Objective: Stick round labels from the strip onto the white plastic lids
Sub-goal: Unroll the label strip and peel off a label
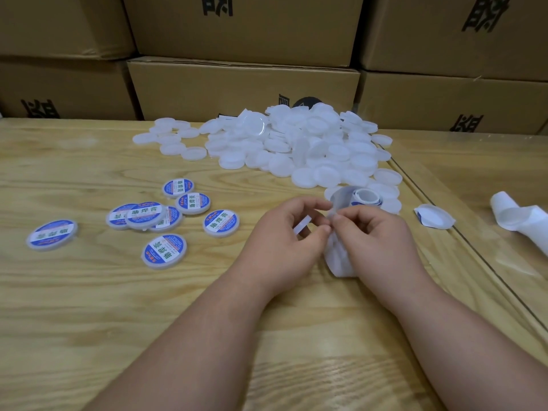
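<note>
My left hand [284, 241] curls around a white plastic lid [302, 226], held on edge between its fingers. My right hand [376, 238] pinches the label strip [341, 200] at its curled part, fingertips meeting those of the left hand. The strip's white backing [338, 262] hangs down under my right hand, and its rolled end [366, 197] with blue-edged labels lies just beyond. A large pile of plain white lids [296, 143] lies at the back of the wooden table. Several labelled lids [164, 250] with blue and white round labels lie to the left.
Stacked cardboard boxes [243, 87] wall off the far side of the table. A crumpled label piece [434, 219] lies right of my hands. Curled empty backing paper [522, 221] lies at the right, past a seam in the table [462, 232].
</note>
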{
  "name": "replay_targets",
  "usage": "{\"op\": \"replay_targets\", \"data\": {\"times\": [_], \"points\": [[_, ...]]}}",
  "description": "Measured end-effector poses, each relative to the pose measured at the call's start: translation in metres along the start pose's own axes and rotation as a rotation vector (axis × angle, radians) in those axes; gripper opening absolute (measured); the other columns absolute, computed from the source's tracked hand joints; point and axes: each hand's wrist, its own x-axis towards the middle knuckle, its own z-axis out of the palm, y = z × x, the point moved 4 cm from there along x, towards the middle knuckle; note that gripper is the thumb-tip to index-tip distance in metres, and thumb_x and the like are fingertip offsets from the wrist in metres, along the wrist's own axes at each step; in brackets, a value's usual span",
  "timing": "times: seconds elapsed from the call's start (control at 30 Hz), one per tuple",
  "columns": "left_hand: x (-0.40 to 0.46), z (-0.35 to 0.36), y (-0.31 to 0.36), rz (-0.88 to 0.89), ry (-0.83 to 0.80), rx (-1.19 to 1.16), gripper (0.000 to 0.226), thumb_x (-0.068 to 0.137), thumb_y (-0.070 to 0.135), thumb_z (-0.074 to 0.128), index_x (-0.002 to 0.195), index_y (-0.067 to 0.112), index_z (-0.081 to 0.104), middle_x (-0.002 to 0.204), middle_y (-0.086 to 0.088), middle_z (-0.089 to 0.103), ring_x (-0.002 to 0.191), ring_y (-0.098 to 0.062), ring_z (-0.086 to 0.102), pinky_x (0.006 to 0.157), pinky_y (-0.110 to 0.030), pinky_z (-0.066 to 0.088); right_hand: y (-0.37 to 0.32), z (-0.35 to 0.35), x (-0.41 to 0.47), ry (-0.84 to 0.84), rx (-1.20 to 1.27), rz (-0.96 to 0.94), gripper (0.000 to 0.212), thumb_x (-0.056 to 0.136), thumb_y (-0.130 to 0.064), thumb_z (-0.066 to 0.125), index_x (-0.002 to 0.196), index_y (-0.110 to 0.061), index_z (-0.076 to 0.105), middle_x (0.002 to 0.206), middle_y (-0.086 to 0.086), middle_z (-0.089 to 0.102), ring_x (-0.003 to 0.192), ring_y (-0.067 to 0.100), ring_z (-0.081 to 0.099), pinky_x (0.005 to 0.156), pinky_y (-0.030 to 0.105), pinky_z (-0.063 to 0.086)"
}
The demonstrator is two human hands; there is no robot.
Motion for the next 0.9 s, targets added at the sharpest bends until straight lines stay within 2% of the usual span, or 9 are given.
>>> {"op": "replay_targets", "data": {"times": [0.1,0.2,0.4,0.5,0.57,0.6,0.73,0.83,0.9], "points": [[0.0018,-0.0027,-0.0019,-0.033,0.068,-0.033,0.025,0.090,0.018,0.072,0.108,0.035,0.068,0.094,0.015,0.071,0.078,-0.010,0.063,0.071,-0.020,0.054,0.0011,0.0004,0.0003,0.019,-0.017,-0.014,0.019,0.090,-0.018,0.069,0.073,-0.025,0.073,0.067,-0.019,0.069,0.062,-0.007,0.059,0.056,0.005,0.041],[0.0022,-0.0037,-0.0017,-0.032,0.092,-0.016,0.024,0.088,0.024,0.077,0.107,0.035,0.069,0.095,0.021,0.069,0.065,-0.001,0.056,0.064,-0.016,0.050,0.0003,0.0016,-0.0009,-0.023,0.041,-0.014,0.013,0.089,-0.017,0.070,0.077,-0.022,0.073,0.072,-0.006,0.072,0.064,-0.003,0.060,0.058,0.008,0.044],[0.0018,-0.0032,-0.0022,-0.037,0.087,0.001,0.024,0.086,0.026,0.078,0.107,0.035,0.070,0.097,0.023,0.070,0.066,0.000,0.058,0.065,-0.014,0.052,-0.0029,0.0047,-0.0033,-0.105,0.133,0.005,0.014,0.088,-0.006,0.064,0.082,-0.018,0.070,0.071,-0.008,0.064,0.068,0.006,0.057,0.061,0.016,0.047],[0.0020,-0.0028,-0.0029,-0.057,0.079,-0.017,0.026,0.087,0.027,0.078,0.110,0.036,0.070,0.100,0.025,0.072,0.080,-0.007,0.068,0.075,-0.018,0.057,-0.0046,0.0052,-0.0051,-0.135,0.155,0.014,0.016,0.076,-0.018,0.059,0.086,-0.017,0.070,0.077,0.003,0.067,0.072,0.008,0.059,0.064,0.022,0.048],[0.0018,-0.0026,-0.0027,-0.065,0.075,-0.021,0.027,0.087,0.026,0.078,0.111,0.036,0.070,0.098,0.023,0.072,0.088,-0.012,0.069,0.076,-0.018,0.057,-0.0061,0.0056,-0.0056,-0.146,0.158,0.007,0.012,0.080,-0.015,0.062,0.086,-0.019,0.071,0.084,0.007,0.071,0.075,0.010,0.062,0.067,0.024,0.050],[0.0017,-0.0024,-0.0020,-0.068,0.075,-0.024,0.028,0.087,0.026,0.078,0.111,0.036,0.069,0.096,0.022,0.072,0.083,-0.012,0.068,0.071,-0.018,0.056,-0.0066,0.0056,-0.0061,-0.147,0.162,0.003,0.010,0.086,-0.012,0.065,0.084,-0.019,0.072,0.085,0.008,0.072,0.076,0.011,0.063,0.069,0.026,0.051],[0.0010,-0.0004,0.0003,-0.059,0.065,-0.024,0.027,0.086,0.023,0.078,0.109,0.035,0.069,0.088,0.022,0.070,0.060,-0.003,0.056,0.058,-0.016,0.046,-0.0047,0.0048,-0.0048,-0.118,0.131,-0.020,0.020,0.094,-0.013,0.064,0.075,-0.017,0.070,0.073,-0.006,0.071,0.071,0.004,0.062,0.063,0.013,0.047],[0.0000,-0.0001,0.0009,-0.056,0.059,-0.016,0.023,0.087,0.024,0.077,0.106,0.035,0.071,0.093,0.021,0.070,0.064,-0.006,0.061,0.060,-0.016,0.049,-0.0031,0.0048,-0.0030,-0.087,0.127,-0.017,0.020,0.092,-0.011,0.064,0.076,-0.020,0.070,0.070,-0.014,0.069,0.068,0.000,0.062,0.060,0.010,0.045],[-0.0006,-0.0011,0.0014,-0.054,0.071,-0.017,0.018,0.089,0.024,0.075,0.104,0.034,0.073,0.096,0.022,0.071,0.080,-0.013,0.067,0.069,-0.015,0.054,-0.0020,0.0047,-0.0021,-0.070,0.108,-0.023,0.019,0.092,-0.010,0.063,0.080,-0.022,0.071,0.071,-0.015,0.068,0.069,0.000,0.062,0.061,0.010,0.045]]}}
